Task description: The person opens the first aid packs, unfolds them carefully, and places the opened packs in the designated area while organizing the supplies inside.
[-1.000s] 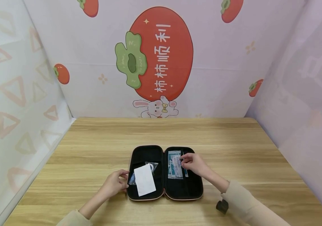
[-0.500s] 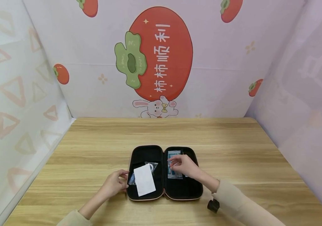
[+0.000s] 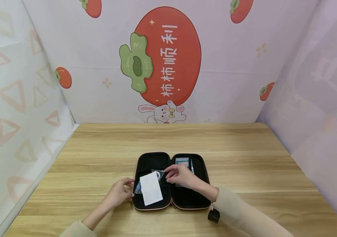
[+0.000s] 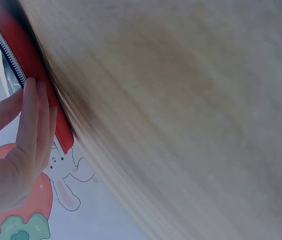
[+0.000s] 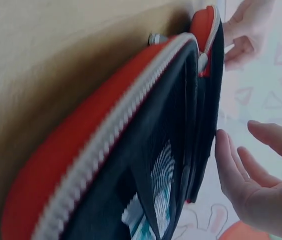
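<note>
An unzipped black-lined case (image 3: 153, 160) with a red shell lies spread flat on the wooden table. My left hand (image 3: 119, 191) touches its left edge, the fingers (image 4: 40, 107) fairly straight along the red outer side. My right hand (image 3: 181, 174) is over the middle seam, thumb and fingers apart with nothing between them in the right wrist view. It partly hides printed teal-and-white packets (image 3: 183, 160) in the right half, where a black strap (image 5: 148, 200) crosses them. A white card (image 3: 151, 189) lies in the left half, over small clear plastic bags (image 3: 138, 188).
Wooden tabletop (image 3: 168, 138) surrounds the case. A printed cloth backdrop (image 3: 230, 49) rises behind the far edge, with pale cloth walls at both sides. A small black device (image 3: 214, 216) is under the right sleeve.
My right hand has moved left from the right half's packets to the middle seam. The packet between its fingers a second ago is no longer there. My left hand has kept its place.
</note>
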The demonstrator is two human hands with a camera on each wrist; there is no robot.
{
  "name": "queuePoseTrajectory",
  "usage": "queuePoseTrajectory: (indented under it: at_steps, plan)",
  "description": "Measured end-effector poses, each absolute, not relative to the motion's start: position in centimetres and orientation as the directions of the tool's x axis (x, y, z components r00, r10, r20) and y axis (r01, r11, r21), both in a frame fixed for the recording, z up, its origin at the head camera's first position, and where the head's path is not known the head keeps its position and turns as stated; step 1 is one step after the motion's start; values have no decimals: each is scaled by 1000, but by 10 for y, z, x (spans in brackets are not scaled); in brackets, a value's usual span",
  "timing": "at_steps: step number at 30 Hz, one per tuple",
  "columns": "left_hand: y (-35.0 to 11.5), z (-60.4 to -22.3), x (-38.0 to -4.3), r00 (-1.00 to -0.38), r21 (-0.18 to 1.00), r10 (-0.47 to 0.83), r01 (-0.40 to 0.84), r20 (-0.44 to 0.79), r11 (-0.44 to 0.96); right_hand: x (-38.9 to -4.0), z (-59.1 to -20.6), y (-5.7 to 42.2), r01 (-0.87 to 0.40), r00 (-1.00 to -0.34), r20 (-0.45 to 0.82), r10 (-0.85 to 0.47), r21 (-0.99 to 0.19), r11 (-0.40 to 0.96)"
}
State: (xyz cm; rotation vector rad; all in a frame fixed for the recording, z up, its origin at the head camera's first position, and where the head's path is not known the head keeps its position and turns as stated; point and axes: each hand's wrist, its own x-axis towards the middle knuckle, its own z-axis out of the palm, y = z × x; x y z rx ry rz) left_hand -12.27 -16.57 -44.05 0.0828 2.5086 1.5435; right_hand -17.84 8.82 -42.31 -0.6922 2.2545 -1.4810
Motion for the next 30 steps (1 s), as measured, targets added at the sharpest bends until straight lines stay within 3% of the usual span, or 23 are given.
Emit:
queuePoseTrajectory:
  at_steps: [13, 30]
  plan:
    - [-166, -441, -124, -979, 889, 156, -44, -128, 457, -171, -422, 71, -217, -836, -14, -548, -910, 354]
    - [-166, -441, -124, -980, 885, 147, -54, -137, 463, -174, -424, 53, -161, -850, -92, -519, -892, 423]
